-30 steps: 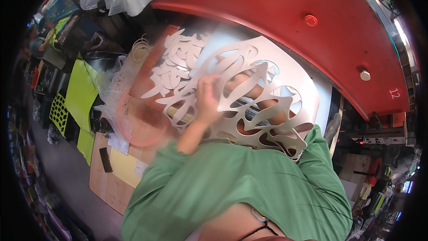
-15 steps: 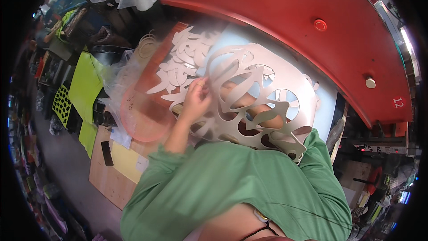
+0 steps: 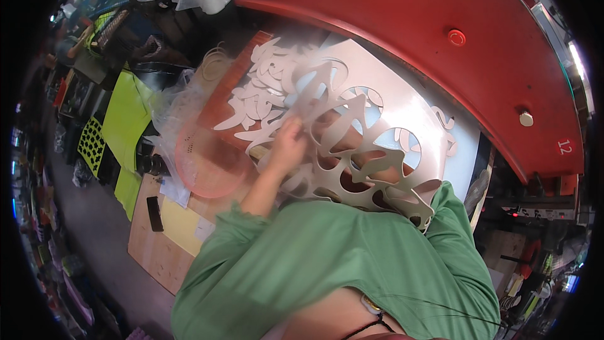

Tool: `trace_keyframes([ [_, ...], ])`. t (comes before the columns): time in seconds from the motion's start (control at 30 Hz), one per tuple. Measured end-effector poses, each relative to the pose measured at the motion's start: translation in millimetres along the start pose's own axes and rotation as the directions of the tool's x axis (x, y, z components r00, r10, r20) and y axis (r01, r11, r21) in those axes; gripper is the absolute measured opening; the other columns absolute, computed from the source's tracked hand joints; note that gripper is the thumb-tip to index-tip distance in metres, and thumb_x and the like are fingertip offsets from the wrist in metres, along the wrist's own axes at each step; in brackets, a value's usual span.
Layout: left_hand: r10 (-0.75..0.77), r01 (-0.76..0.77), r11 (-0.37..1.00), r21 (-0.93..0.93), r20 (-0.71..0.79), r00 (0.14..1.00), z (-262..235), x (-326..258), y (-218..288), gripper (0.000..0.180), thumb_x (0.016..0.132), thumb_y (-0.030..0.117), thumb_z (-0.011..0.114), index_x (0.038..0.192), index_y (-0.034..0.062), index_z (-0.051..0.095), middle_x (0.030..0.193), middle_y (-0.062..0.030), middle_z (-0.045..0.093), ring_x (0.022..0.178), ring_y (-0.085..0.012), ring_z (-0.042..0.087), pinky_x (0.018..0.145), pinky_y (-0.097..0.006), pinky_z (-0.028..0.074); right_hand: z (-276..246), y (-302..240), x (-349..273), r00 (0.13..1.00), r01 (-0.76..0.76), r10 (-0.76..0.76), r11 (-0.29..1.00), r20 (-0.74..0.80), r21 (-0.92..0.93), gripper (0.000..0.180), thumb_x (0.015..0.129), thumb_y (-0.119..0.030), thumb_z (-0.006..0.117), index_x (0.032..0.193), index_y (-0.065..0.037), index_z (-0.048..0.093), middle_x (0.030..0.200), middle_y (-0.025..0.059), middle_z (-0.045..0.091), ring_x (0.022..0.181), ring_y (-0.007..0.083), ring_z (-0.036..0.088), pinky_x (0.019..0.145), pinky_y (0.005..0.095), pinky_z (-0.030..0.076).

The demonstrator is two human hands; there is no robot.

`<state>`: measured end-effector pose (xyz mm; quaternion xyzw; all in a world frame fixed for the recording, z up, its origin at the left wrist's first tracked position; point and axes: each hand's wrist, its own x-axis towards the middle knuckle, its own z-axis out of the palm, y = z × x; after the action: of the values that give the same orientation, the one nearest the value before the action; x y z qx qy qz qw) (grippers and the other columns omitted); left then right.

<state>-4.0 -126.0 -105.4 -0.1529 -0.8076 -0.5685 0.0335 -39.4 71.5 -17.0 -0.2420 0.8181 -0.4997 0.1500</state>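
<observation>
Plainly, digits [image 3: 565, 147] mark the red machine [image 3: 402, 19] beyond the seemingly soft sheet [image 3: 391, 116].

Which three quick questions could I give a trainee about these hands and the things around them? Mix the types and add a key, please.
1. True or false: part of the right arm shows through openings in the pale cut-out sheet.
2. Which is nearest the left hand?
A) the red button
B) the pale cut-out sheet
C) the lime-green sheet
3. What lies on the reddish-brown board, to the left of the pale cut-out sheet?

Key:
1. True
2. B
3. Loose pale cut pieces
</observation>
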Motion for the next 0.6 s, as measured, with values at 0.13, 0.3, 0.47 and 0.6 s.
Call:
trace_keyframes([
  [0.13,-0.073,0.023,0.919,-0.394,-0.111,0.991,14,1,12,0.058,0.088,0.000,0.053,0.144,0.0019,0.043,0.133,-0.0142,0.055,0.124,-0.0254,0.052,0.105,-0.034,0.040,-8,-2,-15,0.999,-0.027,0.027,0.999,0.020,-0.019,0.053,0.085,-0.019,0.069,0.133,-0.003,0.054,0.122,0.0163,0.062,0.107,0.0277,0.062,0.092,0.0365,0.049],
  [0.3,-0.187,0.125,0.886,-0.446,-0.098,0.977,9,4,22,0.065,0.086,-0.003,0.057,0.148,0.0039,0.039,0.133,-0.0146,0.055,0.125,-0.0213,0.052,0.105,-0.034,0.040,-15,-4,-26,0.998,-0.060,0.060,0.998,0.012,-0.018,0.053,0.085,-0.019,0.069,0.133,-0.003,0.054,0.123,0.0166,0.062,0.107,0.0281,0.062,0.092,0.0366,0.049],
  [0.47,-0.170,0.136,0.961,-0.239,-0.126,0.977,11,8,32,0.064,0.084,0.004,0.062,0.146,0.0065,0.043,0.129,-0.0139,0.058,0.123,-0.0240,0.054,0.104,-0.037,0.041,-23,-3,-34,0.996,-0.086,0.086,0.996,-0.029,-0.012,0.053,0.085,-0.019,0.070,0.133,-0.003,0.054,0.123,0.0168,0.062,0.107,0.0285,0.062,0.092,0.0367,0.049],
  [0.6,-0.105,0.113,0.992,0.054,-0.120,0.987,1,16,48,0.057,0.084,0.019,0.067,0.137,0.0046,0.052,0.111,-0.0175,0.065,0.108,-0.0310,0.060,0.095,-0.040,0.046,-29,-3,-38,0.993,-0.104,0.103,0.995,-0.055,-0.008,0.053,0.085,-0.019,0.070,0.133,-0.003,0.054,0.123,0.0171,0.062,0.107,0.0288,0.062,0.092,0.0368,0.049],
])
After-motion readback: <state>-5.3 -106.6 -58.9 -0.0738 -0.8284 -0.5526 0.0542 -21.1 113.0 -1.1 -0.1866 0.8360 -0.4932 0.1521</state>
